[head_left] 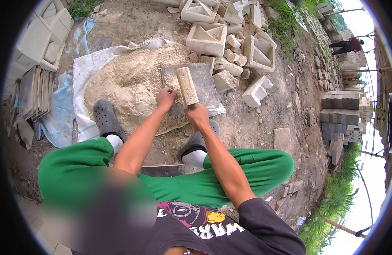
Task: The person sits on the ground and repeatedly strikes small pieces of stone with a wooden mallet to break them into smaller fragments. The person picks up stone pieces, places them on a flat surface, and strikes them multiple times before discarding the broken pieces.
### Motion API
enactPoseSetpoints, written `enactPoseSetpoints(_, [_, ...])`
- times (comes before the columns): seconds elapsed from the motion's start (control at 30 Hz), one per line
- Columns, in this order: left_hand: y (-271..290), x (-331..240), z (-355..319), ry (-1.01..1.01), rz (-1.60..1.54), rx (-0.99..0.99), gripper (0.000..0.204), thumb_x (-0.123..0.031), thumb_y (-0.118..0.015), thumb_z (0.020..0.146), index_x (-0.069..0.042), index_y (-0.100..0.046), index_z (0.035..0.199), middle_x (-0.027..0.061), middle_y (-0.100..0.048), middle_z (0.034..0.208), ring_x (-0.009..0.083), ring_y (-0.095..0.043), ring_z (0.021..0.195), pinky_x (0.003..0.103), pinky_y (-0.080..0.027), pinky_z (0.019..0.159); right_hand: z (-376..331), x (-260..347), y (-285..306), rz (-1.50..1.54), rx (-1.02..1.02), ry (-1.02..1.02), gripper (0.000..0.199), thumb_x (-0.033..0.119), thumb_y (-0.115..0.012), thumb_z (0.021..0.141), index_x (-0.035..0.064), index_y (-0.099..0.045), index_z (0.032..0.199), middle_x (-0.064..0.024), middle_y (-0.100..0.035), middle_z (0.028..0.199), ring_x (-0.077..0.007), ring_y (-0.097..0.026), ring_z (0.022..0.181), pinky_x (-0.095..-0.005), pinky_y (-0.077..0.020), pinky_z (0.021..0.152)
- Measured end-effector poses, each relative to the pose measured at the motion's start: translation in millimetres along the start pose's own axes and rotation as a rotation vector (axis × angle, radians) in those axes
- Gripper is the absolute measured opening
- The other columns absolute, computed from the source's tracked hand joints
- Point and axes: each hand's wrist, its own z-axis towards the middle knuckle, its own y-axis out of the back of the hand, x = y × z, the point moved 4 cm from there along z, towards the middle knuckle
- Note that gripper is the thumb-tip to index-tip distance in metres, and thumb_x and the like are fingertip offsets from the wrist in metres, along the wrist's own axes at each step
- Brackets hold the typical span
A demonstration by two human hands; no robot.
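My right hand [197,115] is wrapped round the handle of a wooden mallet [187,85]. The thick, pale, worn head points away from me, over a dark flat slab [209,80]. By the slab's left edge, my left hand [166,98] has its fingers curled in; whatever they may hold is hidden. Crumbly tan rubble and powder [128,78] lies heaped to the left of the slab and is strewn over part of it. Beneath the heap is a white woven sack [80,72], spread out flat.
Broken cream-coloured blocks [206,38] are piled beyond the slab. Thin boards [34,93] lean at the left, beside pale moulded blocks [47,36]. My grey clogs [106,118] flank the work spot. Grey blocks [340,110] are stacked at right; a person [351,45] is far off.
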Motion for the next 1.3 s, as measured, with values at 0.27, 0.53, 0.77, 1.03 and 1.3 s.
enactPoseSetpoints(0.27, [7.4,-28.3,-16.0,-0.14,0.09,0.075,0.028,-0.026,-0.07,0.086,-0.007,-0.076,0.104,0.0141,-0.076,0.093,0.0294,-0.073,0.086,0.04,-0.055,0.077,11.8,-27.8,-13.3,0.098,0.115,-0.115,0.041,0.03,-0.07,0.073,-0.0009,-0.073,0.1,-0.0255,-0.073,0.091,-0.0401,-0.072,0.09,-0.0452,-0.0553,0.078])
enactPoseSetpoints(0.53, [8.5,-21.6,-0.4,-0.207,0.122,-0.007,0.024,-0.024,-0.069,0.085,-0.006,-0.077,0.099,0.016,-0.075,0.092,0.0318,-0.072,0.086,0.04,-0.056,0.077,3.9,3.4,24.2,0.21,0.103,-0.139,0.038,0.028,-0.072,0.073,-0.0022,-0.073,0.095,-0.0189,-0.073,0.077,-0.0295,-0.073,0.076,-0.0404,-0.0555,0.071])
enactPoseSetpoints(0.77, [13.7,-12.5,2.9,-0.22,0.1,-0.016,0.022,-0.023,-0.068,0.085,-0.007,-0.077,0.096,0.0153,-0.075,0.089,0.0325,-0.072,0.084,0.041,-0.055,0.077,8.1,29.0,32.5,0.311,-0.045,0.106,0.03,0.025,-0.072,0.075,-0.0043,-0.07,0.082,-0.0127,-0.069,0.068,-0.0234,-0.068,0.058,-0.0384,-0.0533,0.057])
enactPoseSetpoints(1.03, [16.3,-26.3,-6.9,-0.272,0.148,-0.045,0.023,-0.025,-0.069,0.087,-0.007,-0.078,0.098,0.0152,-0.075,0.09,0.033,-0.072,0.082,0.041,-0.055,0.076,18.0,-18.0,-2.4,0.019,0.08,-0.072,0.042,0.034,-0.072,0.072,-0.0009,-0.074,0.096,-0.0218,-0.074,0.087,-0.0353,-0.073,0.084,-0.0421,-0.0563,0.075])
enactPoseSetpoints(1.3, [13.2,-24.4,-6.4,-0.26,0.18,-0.031,0.021,-0.023,-0.069,0.087,-0.007,-0.078,0.098,0.0156,-0.075,0.09,0.0329,-0.072,0.084,0.041,-0.055,0.077,16.7,4.6,2.2,0.246,-0.053,0.062,0.03,0.026,-0.074,0.075,-0.0019,-0.073,0.087,-0.0136,-0.071,0.069,-0.0249,-0.072,0.068,-0.0386,-0.0548,0.064])
